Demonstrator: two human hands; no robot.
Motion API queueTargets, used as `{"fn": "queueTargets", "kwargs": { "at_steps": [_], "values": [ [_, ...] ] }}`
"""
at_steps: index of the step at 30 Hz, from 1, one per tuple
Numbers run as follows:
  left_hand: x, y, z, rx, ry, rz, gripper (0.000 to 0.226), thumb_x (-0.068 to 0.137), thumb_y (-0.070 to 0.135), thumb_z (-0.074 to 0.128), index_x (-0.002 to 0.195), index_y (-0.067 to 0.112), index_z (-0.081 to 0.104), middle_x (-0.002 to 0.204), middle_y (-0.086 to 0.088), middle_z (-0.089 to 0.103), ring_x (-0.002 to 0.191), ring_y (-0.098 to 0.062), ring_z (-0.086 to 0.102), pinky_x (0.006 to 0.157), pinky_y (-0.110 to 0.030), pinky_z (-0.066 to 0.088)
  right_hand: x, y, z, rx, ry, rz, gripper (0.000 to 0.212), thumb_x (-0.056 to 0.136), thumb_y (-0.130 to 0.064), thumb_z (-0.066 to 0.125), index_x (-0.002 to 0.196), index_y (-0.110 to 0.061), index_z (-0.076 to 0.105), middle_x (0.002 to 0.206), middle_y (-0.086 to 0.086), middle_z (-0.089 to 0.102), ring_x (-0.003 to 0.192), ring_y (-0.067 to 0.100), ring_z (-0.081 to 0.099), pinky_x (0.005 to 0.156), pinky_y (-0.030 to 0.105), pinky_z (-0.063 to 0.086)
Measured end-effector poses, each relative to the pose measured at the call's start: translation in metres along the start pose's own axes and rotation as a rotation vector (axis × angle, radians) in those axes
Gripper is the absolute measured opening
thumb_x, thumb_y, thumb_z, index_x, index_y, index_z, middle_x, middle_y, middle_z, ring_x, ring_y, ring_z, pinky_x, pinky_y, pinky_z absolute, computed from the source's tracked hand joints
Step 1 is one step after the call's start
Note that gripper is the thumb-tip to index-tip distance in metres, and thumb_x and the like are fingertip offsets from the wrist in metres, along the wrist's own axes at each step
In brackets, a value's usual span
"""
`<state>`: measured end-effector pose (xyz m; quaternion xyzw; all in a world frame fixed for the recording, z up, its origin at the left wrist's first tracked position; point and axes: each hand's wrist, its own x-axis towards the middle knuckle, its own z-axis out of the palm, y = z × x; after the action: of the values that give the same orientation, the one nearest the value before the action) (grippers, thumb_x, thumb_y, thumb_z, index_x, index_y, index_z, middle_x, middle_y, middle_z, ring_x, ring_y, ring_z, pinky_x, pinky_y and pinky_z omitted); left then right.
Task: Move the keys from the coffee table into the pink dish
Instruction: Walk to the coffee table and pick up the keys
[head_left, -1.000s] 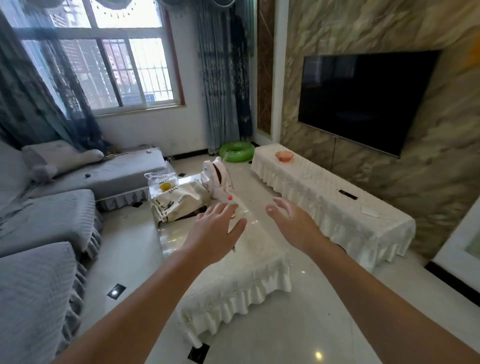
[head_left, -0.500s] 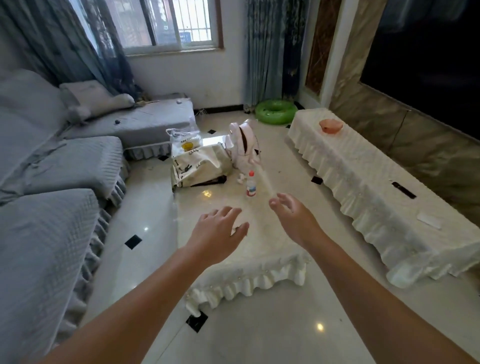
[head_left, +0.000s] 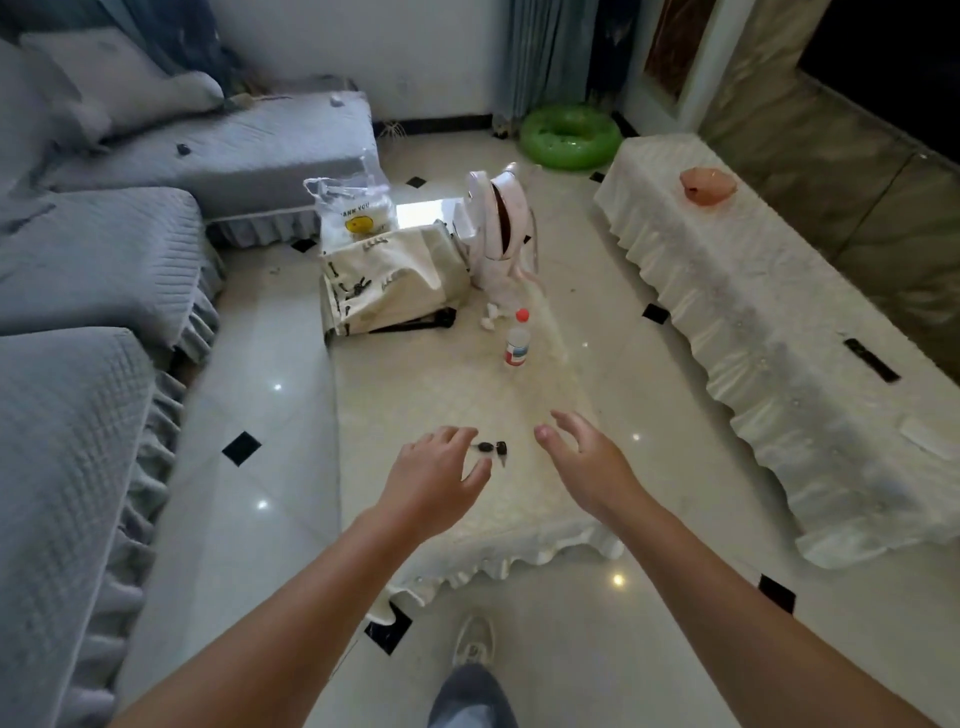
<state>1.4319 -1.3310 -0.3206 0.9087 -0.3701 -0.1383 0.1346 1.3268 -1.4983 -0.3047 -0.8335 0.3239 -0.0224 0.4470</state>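
Both hands hang over the near end of the coffee table (head_left: 415, 395), low in the middle of the frame. Left hand (head_left: 434, 480) has its fingers spread and curled loosely, grasping nothing; its fingertips sit just beside the keys (head_left: 493, 449), and I cannot tell whether they touch. Right hand (head_left: 584, 465) is also released, fingers apart, a little to the right of the keys and clear of them. Those keys, small and dark, lie flat on the pale tablecloth between the two hands. Further up the table stand a small bottle (head_left: 517, 340) with a red cap, a cream bag (head_left: 389, 280) and a white backpack (head_left: 498, 234). At the upper right of the frame the pink dish (head_left: 707, 186) rests on a long covered bench (head_left: 779, 332), well apart from the keys. Grey sofas (head_left: 93, 260) fill the left side.
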Motion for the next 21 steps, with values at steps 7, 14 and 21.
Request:
{"fn": "queueTargets", "kwargs": {
  "at_steps": [7, 14, 21],
  "values": [
    [0.108, -0.054, 0.072, 0.042, -0.137, 0.017, 0.051, 0.094, 0.046, 0.042, 0.138, 0.020, 0.046, 0.137, -0.003, 0.056, 0.120, -0.024, 0.054, 0.097, -0.040, 0.041, 0.105, 0.043, 0.053, 0.055, -0.026, 0.121, 0.061, 0.092, -0.056, 0.043, 0.141, -0.020, 0.045, 0.143, 0.002, 0.050, 0.129, 0.019, 0.045, 0.098, 0.034, 0.036],
    [0.187, -0.096, 0.188, 0.105, -0.276, 0.078, 0.058, 0.090, 0.043, 0.049, 0.143, 0.020, 0.040, 0.139, -0.004, 0.055, 0.119, -0.027, 0.055, 0.096, -0.041, 0.044, 0.194, 0.128, 0.114, 0.112, -0.056, 0.202, 0.061, 0.091, -0.056, 0.045, 0.141, -0.021, 0.046, 0.143, 0.001, 0.050, 0.129, 0.018, 0.045, 0.102, 0.039, 0.037],
    [0.239, -0.126, 0.296, 0.077, -0.275, 0.001, 0.056, 0.088, 0.033, 0.055, 0.141, 0.019, 0.042, 0.137, -0.004, 0.053, 0.119, -0.026, 0.051, 0.092, -0.037, 0.046, 0.245, 0.217, 0.158, 0.106, -0.040, 0.276, 0.059, 0.091, -0.057, 0.045, 0.140, -0.024, 0.046, 0.143, -0.001, 0.050, 0.127, 0.017, 0.047, 0.093, 0.032, 0.037]
  ]
}}
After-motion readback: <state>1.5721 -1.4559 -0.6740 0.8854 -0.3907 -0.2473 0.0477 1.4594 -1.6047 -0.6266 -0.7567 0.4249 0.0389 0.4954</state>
